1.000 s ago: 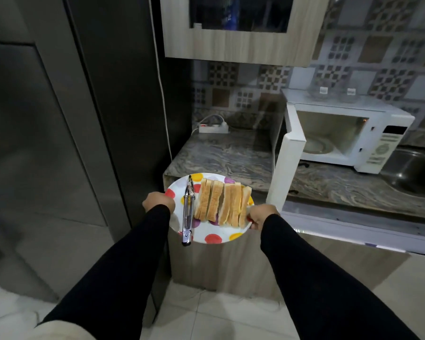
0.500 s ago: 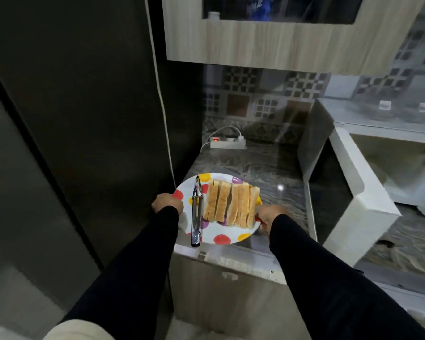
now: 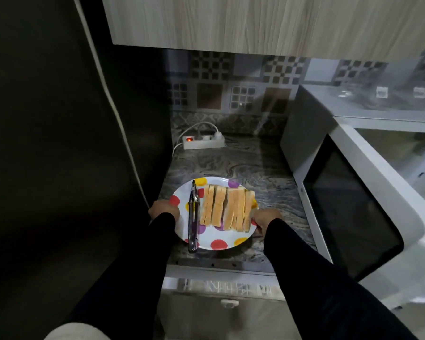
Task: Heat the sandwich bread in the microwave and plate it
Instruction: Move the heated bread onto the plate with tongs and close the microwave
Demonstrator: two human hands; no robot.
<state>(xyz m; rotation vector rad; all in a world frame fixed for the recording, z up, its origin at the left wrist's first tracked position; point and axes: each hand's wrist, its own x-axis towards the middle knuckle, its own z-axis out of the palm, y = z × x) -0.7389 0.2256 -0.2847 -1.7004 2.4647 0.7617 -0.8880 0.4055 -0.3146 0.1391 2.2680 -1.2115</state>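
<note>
Bread slices point(image 3: 227, 209): a row standing on edge on the plate point(image 3: 219, 239), each slice's long axis running near–far, the row itself stacked left to right. Crusts pale tan, cut faces lighter. Slices lean slightly, the far ends tipped right.

Tongs point(image 3: 193, 217): metal, shiny, lying on the left part of the plate, long axis near–far, tips pointing far, near end overhanging the rim.

Plate: round, white, glossy, with red, yellow and purple dots. It is over the near part of the counter point(image 3: 231, 165); whether it rests there or is just above, cannot tell.

Left hand point(image 3: 163, 210) grips the left rim, fingers curled round the edge. Right hand point(image 3: 266, 220) grips the right rim likewise. Both sleeves black.

Counter: grey veined stone. Power strip point(image 3: 204, 141), white, red switch lit, at the far edge. Microwave point(image 3: 368, 182) to the right, white, door swung open toward the near side. Patterned wall tiles behind; pale wood-grain cabinet point(image 3: 268, 23) overhead; dark tall panel at left.
</note>
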